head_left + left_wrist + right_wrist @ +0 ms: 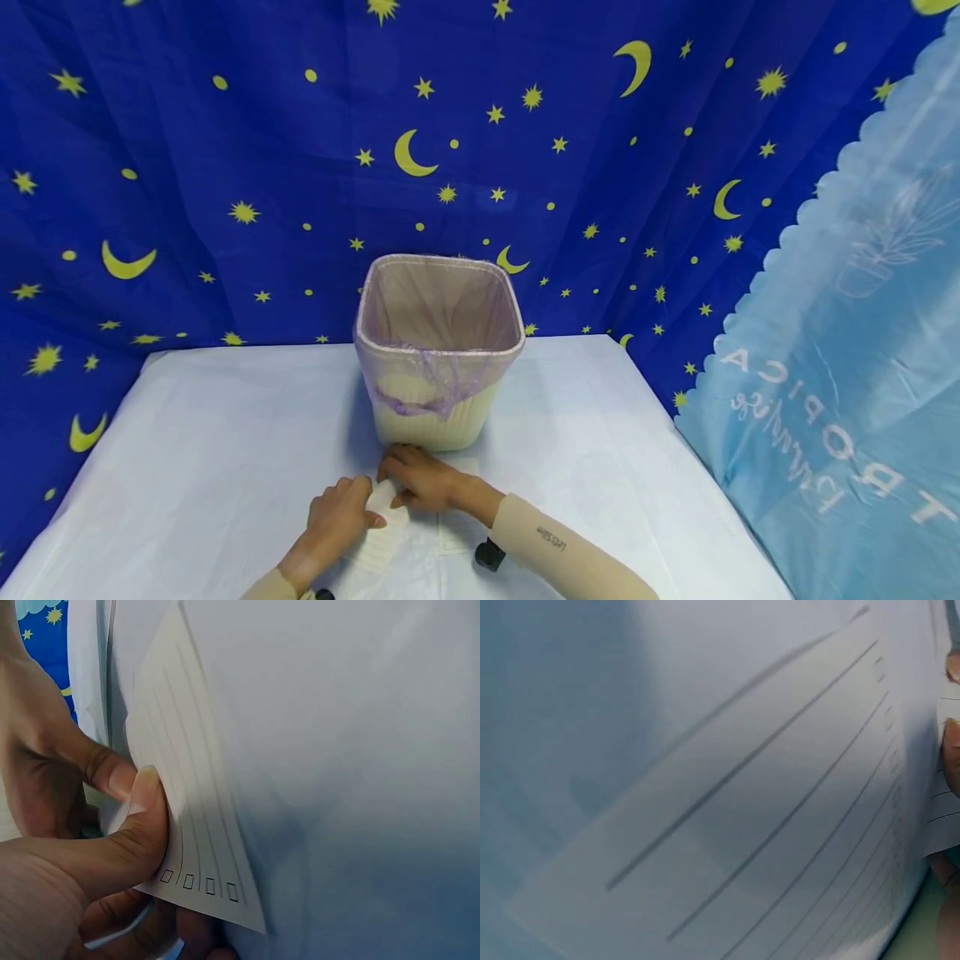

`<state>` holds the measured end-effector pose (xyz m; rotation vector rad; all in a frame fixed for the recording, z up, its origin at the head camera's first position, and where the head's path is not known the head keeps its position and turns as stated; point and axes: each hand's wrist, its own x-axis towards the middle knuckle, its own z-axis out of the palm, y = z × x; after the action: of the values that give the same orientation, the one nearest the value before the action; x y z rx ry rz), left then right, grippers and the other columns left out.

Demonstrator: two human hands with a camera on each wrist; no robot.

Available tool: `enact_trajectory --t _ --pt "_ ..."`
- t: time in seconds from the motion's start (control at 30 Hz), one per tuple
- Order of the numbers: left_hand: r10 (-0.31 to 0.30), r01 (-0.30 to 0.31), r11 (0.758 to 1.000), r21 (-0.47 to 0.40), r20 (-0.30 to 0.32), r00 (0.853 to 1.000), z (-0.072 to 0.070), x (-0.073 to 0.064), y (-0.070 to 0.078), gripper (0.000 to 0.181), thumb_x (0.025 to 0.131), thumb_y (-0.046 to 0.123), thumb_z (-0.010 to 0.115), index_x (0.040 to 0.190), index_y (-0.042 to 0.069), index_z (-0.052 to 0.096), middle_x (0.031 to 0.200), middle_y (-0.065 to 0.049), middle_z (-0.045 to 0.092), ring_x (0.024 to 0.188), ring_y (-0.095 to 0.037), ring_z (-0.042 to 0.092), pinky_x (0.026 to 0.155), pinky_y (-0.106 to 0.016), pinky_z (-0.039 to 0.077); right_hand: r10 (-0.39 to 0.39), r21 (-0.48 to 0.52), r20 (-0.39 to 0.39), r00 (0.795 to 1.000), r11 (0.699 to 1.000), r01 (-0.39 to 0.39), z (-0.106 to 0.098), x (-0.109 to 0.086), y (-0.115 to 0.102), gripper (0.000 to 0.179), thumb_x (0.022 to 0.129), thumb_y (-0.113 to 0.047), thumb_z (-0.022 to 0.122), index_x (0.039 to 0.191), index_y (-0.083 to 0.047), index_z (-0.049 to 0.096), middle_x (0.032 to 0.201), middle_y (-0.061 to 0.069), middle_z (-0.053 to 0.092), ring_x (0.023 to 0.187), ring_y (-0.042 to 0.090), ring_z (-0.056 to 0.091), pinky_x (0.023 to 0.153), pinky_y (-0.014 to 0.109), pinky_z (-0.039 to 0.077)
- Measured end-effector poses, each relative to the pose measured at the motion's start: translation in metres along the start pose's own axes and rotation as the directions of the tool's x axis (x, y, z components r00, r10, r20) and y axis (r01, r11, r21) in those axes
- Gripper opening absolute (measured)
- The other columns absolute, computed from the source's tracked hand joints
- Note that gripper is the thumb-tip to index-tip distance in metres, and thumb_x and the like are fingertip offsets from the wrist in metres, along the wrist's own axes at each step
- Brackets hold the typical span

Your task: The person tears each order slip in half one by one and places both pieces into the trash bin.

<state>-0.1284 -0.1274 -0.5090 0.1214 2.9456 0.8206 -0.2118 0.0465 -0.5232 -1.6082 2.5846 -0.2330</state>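
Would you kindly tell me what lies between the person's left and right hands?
In the head view, lined paper lies between the left hand and the right hand.

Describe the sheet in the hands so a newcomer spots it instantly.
Find the pale bin with the purple liner on the white table. Just in front of it, the left hand and right hand meet at one lined sheet. What sets it apart: it's gripped and bent, while the neighbouring sheet lies flat on the table to its right.
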Motion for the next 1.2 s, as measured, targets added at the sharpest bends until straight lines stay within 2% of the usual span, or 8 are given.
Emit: enact_trajectory --t 0.2,0.37,0.47,0.7,0.83,0.93,1.07,1.2 --pt "0.064 -0.064 0.998 0.018 -0.001 0.998 -0.004 0.004 -0.002 0.037 0.065 0.029 0.086 0.077 0.014 0.054 0.073 -0.002 0.058 0.064 -0.025 0.058 0.051 -0.040 0.040 0.045 0.064 -0.005 0.999 0.997 -0.044 -0.005 -0.001 0.001 0.054 0.087 -0.029 0.073 0.134 -0.014 0.051 0.128 -0.003 0.060 0.120 0.009 0.053 0.107 0.024 0.035" --pt "0.100 -0.100 0.995 -0.006 0.026 0.995 -0.005 0.008 -0.002 0.037 0.065 0.026 0.086 0.071 0.017 0.050 0.067 0.004 0.054 0.058 -0.018 0.053 0.050 -0.037 0.037 0.017 0.070 -0.034 0.999 0.997 -0.015 -0.009 -0.003 0.004 0.028 0.086 -0.022 0.073 0.113 -0.016 0.070 0.109 -0.007 0.069 0.103 0.002 0.060 0.097 0.014 0.039" --pt "0.121 -0.120 0.993 -0.013 0.065 0.991 -0.007 0.011 -0.002 0.035 0.068 0.023 0.085 0.069 0.019 0.050 0.065 0.006 0.052 0.059 -0.015 0.053 0.051 -0.036 0.037 0.035 0.118 -0.037 0.999 0.993 -0.030 -0.014 -0.006 0.002 0.019 0.085 -0.017 0.074 0.104 -0.014 0.073 0.100 -0.007 0.071 0.091 -0.002 0.060 0.086 0.008 0.040" --pt "0.171 -0.167 0.985 -0.052 0.082 0.982 -0.019 0.018 0.003 0.015 0.079 0.019 0.079 0.083 0.024 0.065 0.082 0.007 0.066 0.076 -0.016 0.063 0.058 -0.035 0.046 0.143 0.238 0.023 0.989 0.960 -0.144 -0.035 -0.016 0.000 0.031 0.084 -0.016 0.076 0.113 -0.014 0.068 0.108 -0.007 0.070 0.094 -0.003 0.060 0.081 0.008 0.043" --pt "0.170 -0.163 0.983 -0.079 0.083 0.982 -0.026 0.023 0.011 0.013 0.082 0.018 0.076 0.091 0.025 0.069 0.082 0.007 0.067 0.073 -0.015 0.064 0.055 -0.036 0.046 0.139 0.206 0.019 0.990 0.968 -0.140 -0.047 -0.022 0.000 0.036 0.083 -0.019 0.077 0.118 -0.016 0.068 0.113 -0.008 0.070 0.096 -0.003 0.061 0.083 0.009 0.044" --pt "0.203 -0.198 0.978 -0.065 0.069 0.977 -0.031 0.025 0.018 0.014 0.083 0.018 0.075 0.096 0.022 0.070 0.081 0.007 0.068 0.068 -0.013 0.062 0.054 -0.035 0.045 0.109 0.128 -0.026 0.994 0.986 -0.105 -0.056 -0.025 0.000 0.034 0.087 -0.023 0.074 0.119 -0.018 0.069 0.110 -0.008 0.071 0.085 -0.006 0.059 0.078 0.008 0.044" --pt "0.296 -0.295 0.955 -0.035 0.034 0.955 -0.035 0.026 0.025 0.015 0.083 0.018 0.076 0.097 0.020 0.069 0.079 0.007 0.068 0.065 -0.009 0.060 0.052 -0.030 0.043 0.073 0.008 -0.105 0.992 0.997 -0.073 -0.065 -0.028 -0.003 0.017 0.093 -0.023 0.066 0.109 -0.021 0.073 0.093 -0.011 0.072 0.068 -0.008 0.050 0.068 0.009 0.041" --pt "0.382 -0.382 0.924 -0.035 0.021 0.924 -0.038 0.027 0.028 0.011 0.085 0.019 0.074 0.093 0.021 0.067 0.073 0.011 0.062 0.059 -0.002 0.053 0.050 -0.026 0.039 0.077 -0.027 -0.157 0.985 0.996 -0.082 -0.071 -0.032 -0.008 0.012 0.096 -0.018 0.061 0.094 -0.019 0.073 0.080 -0.012 0.068 0.066 -0.008 0.048 0.065 0.010 0.040"
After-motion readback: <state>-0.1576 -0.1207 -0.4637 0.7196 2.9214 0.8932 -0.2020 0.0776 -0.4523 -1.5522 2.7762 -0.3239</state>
